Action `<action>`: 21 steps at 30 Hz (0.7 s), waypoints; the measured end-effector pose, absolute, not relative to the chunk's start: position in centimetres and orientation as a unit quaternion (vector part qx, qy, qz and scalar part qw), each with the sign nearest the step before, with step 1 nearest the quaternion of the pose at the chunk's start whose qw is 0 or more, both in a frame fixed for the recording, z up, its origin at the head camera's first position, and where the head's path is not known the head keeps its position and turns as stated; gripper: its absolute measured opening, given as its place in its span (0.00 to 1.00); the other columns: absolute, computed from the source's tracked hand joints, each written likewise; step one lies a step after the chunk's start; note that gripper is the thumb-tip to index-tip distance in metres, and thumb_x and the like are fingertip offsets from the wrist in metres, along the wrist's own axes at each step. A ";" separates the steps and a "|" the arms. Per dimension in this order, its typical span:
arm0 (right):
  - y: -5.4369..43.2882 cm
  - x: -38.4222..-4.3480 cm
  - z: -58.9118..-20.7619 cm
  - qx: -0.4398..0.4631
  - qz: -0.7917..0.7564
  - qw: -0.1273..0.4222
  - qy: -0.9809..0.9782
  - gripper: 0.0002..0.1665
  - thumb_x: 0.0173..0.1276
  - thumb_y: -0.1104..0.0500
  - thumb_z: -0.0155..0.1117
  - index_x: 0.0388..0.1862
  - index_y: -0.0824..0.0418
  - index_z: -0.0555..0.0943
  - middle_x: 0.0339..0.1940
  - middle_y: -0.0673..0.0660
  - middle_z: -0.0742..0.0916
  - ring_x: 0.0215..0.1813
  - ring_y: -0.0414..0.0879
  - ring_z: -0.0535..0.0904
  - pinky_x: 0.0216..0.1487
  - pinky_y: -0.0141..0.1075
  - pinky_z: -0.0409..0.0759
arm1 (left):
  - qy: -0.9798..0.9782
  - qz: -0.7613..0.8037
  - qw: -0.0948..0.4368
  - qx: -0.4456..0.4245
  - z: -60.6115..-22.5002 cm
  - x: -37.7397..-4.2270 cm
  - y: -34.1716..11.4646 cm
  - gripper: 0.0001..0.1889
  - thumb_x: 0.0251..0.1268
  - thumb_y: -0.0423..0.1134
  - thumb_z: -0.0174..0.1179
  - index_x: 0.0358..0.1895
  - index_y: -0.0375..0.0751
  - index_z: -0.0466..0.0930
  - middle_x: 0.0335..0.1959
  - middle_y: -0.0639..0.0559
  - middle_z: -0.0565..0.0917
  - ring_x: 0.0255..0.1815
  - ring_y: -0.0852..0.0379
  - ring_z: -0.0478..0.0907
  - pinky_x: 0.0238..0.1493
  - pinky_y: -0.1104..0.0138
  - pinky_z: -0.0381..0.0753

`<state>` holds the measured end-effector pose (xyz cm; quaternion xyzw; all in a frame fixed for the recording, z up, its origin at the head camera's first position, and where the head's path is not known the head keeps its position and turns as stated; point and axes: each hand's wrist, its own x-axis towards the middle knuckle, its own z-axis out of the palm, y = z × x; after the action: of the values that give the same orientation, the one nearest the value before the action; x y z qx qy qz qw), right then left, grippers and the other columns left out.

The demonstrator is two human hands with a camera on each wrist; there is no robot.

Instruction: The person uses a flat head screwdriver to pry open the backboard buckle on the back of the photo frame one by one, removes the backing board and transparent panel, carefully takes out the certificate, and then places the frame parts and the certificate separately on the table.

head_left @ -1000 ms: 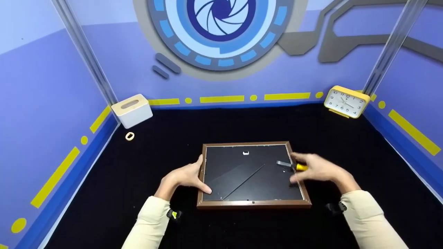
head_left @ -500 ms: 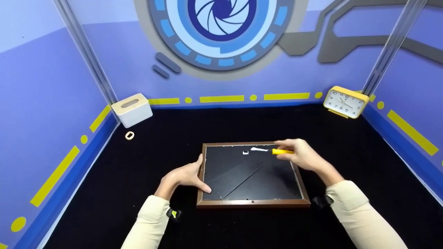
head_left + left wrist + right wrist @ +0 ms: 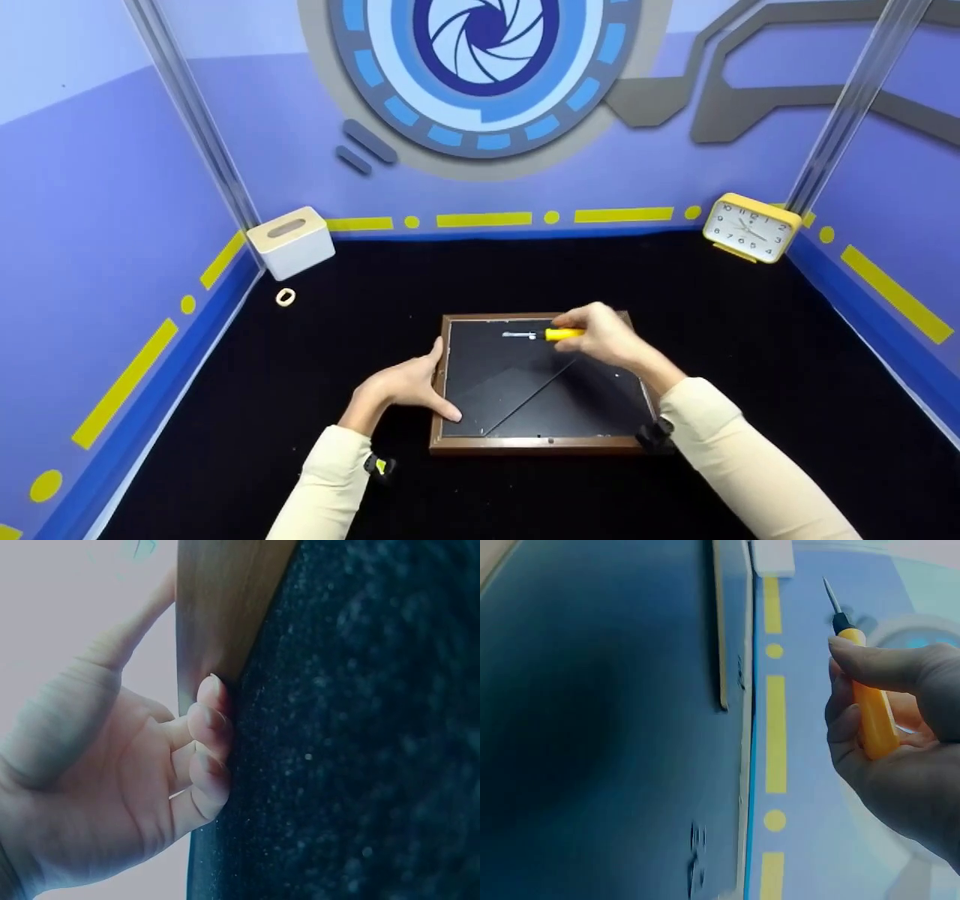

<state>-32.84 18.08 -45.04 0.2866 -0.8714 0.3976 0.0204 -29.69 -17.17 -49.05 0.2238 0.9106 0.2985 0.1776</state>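
A picture frame (image 3: 495, 448) with brown wooden rails lies face down, its black backing board (image 3: 480, 360) upward. My left hand (image 3: 409, 386) holds the frame's left side, thumb over the rail; the left wrist view shows the fingers curled against the wooden side (image 3: 225, 607). In my right hand (image 3: 606, 335) is a tool with a yellow handle (image 3: 564, 334) and a slim flat metal blade, held above the board's far part. Thumb and fingers wrap the yellow handle (image 3: 874, 712) in the right wrist view. The blade hovers over or near a small metal tab, which it partly hides.
A tissue box (image 3: 291, 247) stands at the back left, with a small pale ring (image 3: 285, 297) in front of it. At the back right is a yellow alarm clock (image 3: 752, 229). Painted walls enclose the black-covered table (image 3: 480, 277).
My right hand has carried the yellow-handled tool from the frame's right edge up and leftward to the metal tab near the far rail. My left hand stays on the frame.
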 end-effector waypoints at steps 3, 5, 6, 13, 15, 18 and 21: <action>16.6 -32.9 -45.2 0.299 0.376 0.006 -0.877 0.17 0.53 0.66 0.80 0.43 0.68 0.89 0.38 0.60 0.90 0.38 0.47 0.83 0.41 0.36 0.83 | 0.910 0.301 0.179 0.221 -49.1 -29.7 -17.2 0.77 0.38 0.60 0.81 0.78 0.27 0.30 0.74 0.27 0.60 0.73 0.43 0.63 0.71 0.55 0.63; 15.7 -32.8 -45.4 0.307 0.369 -0.004 -0.877 0.15 0.53 0.65 0.80 0.41 0.66 0.90 0.37 0.58 0.90 0.37 0.46 0.84 0.39 0.35 0.83 | 0.910 0.301 0.178 0.222 -49.1 -29.6 -17.2 0.77 0.38 0.60 0.81 0.78 0.27 0.30 0.74 0.27 0.59 0.73 0.43 0.63 0.72 0.55 0.63; 15.2 -32.8 -45.5 0.310 0.365 -0.010 -0.878 0.14 0.53 0.65 0.80 0.40 0.64 0.91 0.37 0.57 0.90 0.36 0.45 0.83 0.38 0.34 0.83 | 0.910 0.302 0.176 0.223 -49.2 -29.6 -17.2 0.77 0.38 0.60 0.81 0.78 0.27 0.30 0.74 0.27 0.59 0.73 0.43 0.63 0.72 0.55 0.63; 12.9 -32.7 -46.2 0.335 0.334 -0.025 -0.881 0.15 0.57 0.61 0.79 0.42 0.66 0.90 0.36 0.56 0.91 0.37 0.45 0.84 0.41 0.38 0.83 | 0.907 0.309 0.174 0.226 -49.2 -29.6 -17.1 0.77 0.38 0.59 0.82 0.78 0.26 0.31 0.73 0.26 0.59 0.73 0.43 0.62 0.72 0.56 0.62; 12.4 -32.6 -46.4 0.333 0.332 -0.030 -0.882 0.15 0.58 0.61 0.78 0.42 0.69 0.89 0.35 0.57 0.90 0.36 0.44 0.84 0.42 0.40 0.83 | 0.907 0.309 0.174 0.226 -49.2 -29.7 -17.1 0.77 0.38 0.59 0.82 0.78 0.26 0.30 0.73 0.26 0.60 0.73 0.43 0.63 0.72 0.56 0.62; 11.6 -32.5 -46.7 0.316 0.351 -0.050 -0.880 0.12 0.57 0.63 0.78 0.38 0.69 0.89 0.30 0.55 0.89 0.32 0.42 0.81 0.40 0.39 0.82 | 0.907 0.309 0.175 0.225 -49.2 -29.7 -17.1 0.77 0.38 0.59 0.81 0.78 0.27 0.30 0.73 0.26 0.60 0.73 0.43 0.62 0.72 0.56 0.62; 11.0 -32.3 -46.8 0.285 0.388 -0.078 -0.873 0.10 0.54 0.65 0.79 0.34 0.67 0.88 0.27 0.53 0.88 0.29 0.41 0.78 0.35 0.35 0.79 | 0.907 0.308 0.176 0.225 -49.2 -29.7 -17.1 0.77 0.38 0.60 0.81 0.78 0.27 0.30 0.74 0.26 0.59 0.73 0.43 0.62 0.73 0.56 0.61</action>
<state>-32.34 11.02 -46.85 0.2851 -0.8729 0.3883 -0.0776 -29.66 -17.10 -49.25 0.2253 0.9074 0.3082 0.1759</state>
